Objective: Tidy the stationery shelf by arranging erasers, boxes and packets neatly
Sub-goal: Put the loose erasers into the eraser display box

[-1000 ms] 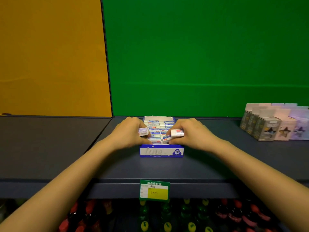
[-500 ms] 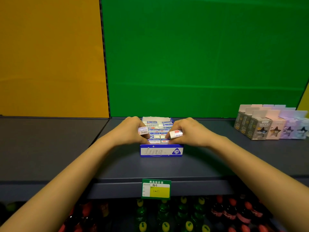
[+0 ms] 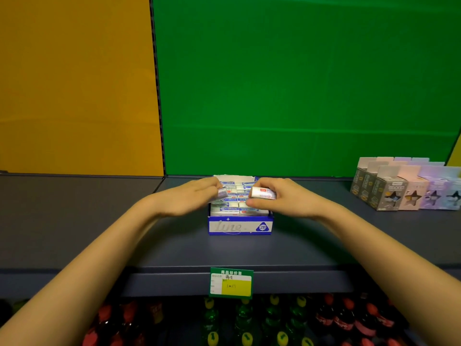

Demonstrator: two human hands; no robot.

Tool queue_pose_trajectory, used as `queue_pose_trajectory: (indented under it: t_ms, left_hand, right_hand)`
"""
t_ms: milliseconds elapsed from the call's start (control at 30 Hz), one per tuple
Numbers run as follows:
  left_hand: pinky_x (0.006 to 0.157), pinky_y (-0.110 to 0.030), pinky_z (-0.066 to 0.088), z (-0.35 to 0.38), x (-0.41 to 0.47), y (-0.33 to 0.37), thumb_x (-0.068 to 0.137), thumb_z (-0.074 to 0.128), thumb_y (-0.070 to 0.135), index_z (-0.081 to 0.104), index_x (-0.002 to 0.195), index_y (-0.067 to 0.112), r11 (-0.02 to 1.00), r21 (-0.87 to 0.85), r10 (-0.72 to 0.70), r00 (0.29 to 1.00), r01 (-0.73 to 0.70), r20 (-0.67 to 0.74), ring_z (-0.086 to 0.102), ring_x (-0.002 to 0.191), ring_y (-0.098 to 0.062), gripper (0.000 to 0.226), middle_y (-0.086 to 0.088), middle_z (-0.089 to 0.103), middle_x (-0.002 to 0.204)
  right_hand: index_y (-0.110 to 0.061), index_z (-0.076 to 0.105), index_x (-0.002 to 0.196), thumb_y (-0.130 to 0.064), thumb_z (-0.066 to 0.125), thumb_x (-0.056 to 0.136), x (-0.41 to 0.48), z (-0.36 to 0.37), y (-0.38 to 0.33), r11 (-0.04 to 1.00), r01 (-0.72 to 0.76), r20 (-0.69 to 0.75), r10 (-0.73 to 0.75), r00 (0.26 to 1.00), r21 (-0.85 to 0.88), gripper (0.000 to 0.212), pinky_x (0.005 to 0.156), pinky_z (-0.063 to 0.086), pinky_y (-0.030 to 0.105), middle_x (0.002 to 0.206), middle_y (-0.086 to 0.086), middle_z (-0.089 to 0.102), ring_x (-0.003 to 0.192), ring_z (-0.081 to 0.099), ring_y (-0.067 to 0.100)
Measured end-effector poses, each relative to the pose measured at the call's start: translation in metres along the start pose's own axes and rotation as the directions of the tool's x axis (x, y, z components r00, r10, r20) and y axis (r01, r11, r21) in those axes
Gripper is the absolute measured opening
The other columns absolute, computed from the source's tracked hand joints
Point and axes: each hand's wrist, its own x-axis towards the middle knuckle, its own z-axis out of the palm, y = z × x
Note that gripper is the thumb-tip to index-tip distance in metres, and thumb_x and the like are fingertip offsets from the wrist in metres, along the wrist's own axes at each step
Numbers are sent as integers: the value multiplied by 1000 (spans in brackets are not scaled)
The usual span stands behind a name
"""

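Note:
A blue and white eraser box [image 3: 239,227] sits open at the middle of the grey shelf [image 3: 74,221], filled with several wrapped white erasers [image 3: 228,209]. My left hand [image 3: 189,198] hovers over the box's left side, pinching one small eraser [image 3: 222,194] at the fingertips. My right hand [image 3: 282,198] is over the right side and grips another eraser [image 3: 263,193] between thumb and fingers, lifted just above the rows.
Several pastel and grey star-window boxes [image 3: 404,189] stand in rows at the shelf's right end. A green and yellow price tag [image 3: 231,282] hangs on the shelf's front edge. Bottles [image 3: 249,323] with yellow and red caps fill the shelf below.
Both hands have lifted slightly and spread apart over the box. The right hand's eraser has risen from the front rows and now lies level; the left eraser has shifted back.

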Motion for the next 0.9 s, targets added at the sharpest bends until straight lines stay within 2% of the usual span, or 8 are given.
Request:
queue_pose_trajectory:
  t_ms: [100,200,300,400,467,633,800,900]
  left_hand:
    - [69,-15,41,1,0,-2,97,37,26,49,103,10,999,24,44,999,-44,2,51,89,-12,21,0,56,103]
    - [70,-15,44,0,1,-3,93,48,25,54,114,10,989,107,105,994,-105,4,54,104,-17,27,-2,56,115]
    - [62,-8,41,-1,3,-2,85,62,24,62,106,13,978,133,167,985,-158,-54,57,89,-11,24,3,63,102]
    - [63,-7,44,0,4,-2,78,71,24,67,101,14,981,132,154,986,-144,-67,60,85,-8,25,6,66,95]
    - [65,-15,47,1,5,-3,76,73,22,69,99,13,984,117,143,988,-135,-60,63,89,-14,25,3,69,96]
    - [74,-35,52,-3,9,1,76,73,20,70,99,12,987,131,94,996,-91,-14,63,97,-28,25,-8,71,104]
    - [55,-10,43,-8,15,9,73,76,18,71,97,9,971,215,97,995,-102,33,61,76,-11,26,-6,72,100]
    - [55,-7,44,-10,21,12,72,77,19,72,95,10,954,281,90,995,-101,51,62,75,-9,26,-5,74,97]
  right_hand:
    - [-22,48,85,-32,43,95,-1,0,-1,991,-60,41,55,998,123,14,70,38,26,97,-2,60,82,51,12]
    - [-18,50,96,-22,43,96,0,1,0,999,6,72,-10,997,44,8,70,37,24,95,-1,58,79,47,10]
    - [-18,56,110,-22,53,91,2,1,3,996,86,98,-84,992,-14,19,64,38,14,92,-11,55,71,47,2]
    - [-22,62,110,-20,64,85,6,-2,8,993,107,117,-101,988,-43,25,67,41,13,98,-8,61,75,52,1]
    - [-22,65,104,-16,69,81,9,-7,9,997,75,150,-79,986,30,24,68,43,15,94,-1,65,77,53,6]
    - [-16,66,92,-6,73,75,14,-16,8,997,21,249,-37,968,68,21,64,45,10,79,-11,65,75,56,10]
    - [-19,66,88,-7,73,76,21,-18,8,998,-7,316,-12,949,60,19,64,45,11,75,-12,63,65,53,4]
    - [-22,67,85,-7,72,77,20,-19,10,994,-9,320,-26,947,106,18,61,43,8,73,-9,64,60,53,-1]
